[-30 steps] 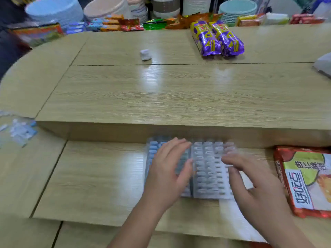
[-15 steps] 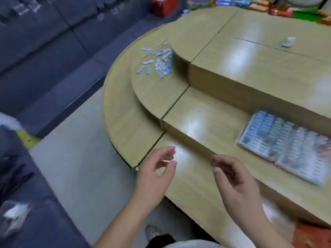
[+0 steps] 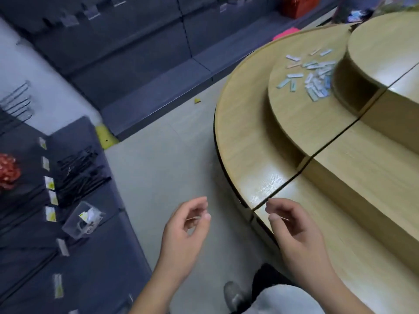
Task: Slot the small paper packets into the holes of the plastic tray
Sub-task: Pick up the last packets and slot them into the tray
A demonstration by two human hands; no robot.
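Observation:
A loose pile of small pale blue and white paper packets [image 3: 314, 74] lies on the middle tier of the stepped wooden counter [image 3: 249, 137], at the upper right of the view. The plastic tray is out of view. My left hand [image 3: 187, 232] hangs over the floor with loosely curled fingers and holds nothing. My right hand [image 3: 292, 227] hovers over the counter's lowest tier near its edge, fingers also loosely curled and empty. Both hands are far from the packets.
The counter has three rounded wooden tiers rising to the right. Dark grey shelving [image 3: 74, 223] with black hooks, price tags and a clear plastic box [image 3: 82, 219] stands at left. Pale floor [image 3: 163, 155] lies between shelving and counter. A shoe [image 3: 234, 294] shows below.
My view has swung left, away from the tray, which has left the frame. Both hands lifted off the tray and now hang empty near the counter's rounded end.

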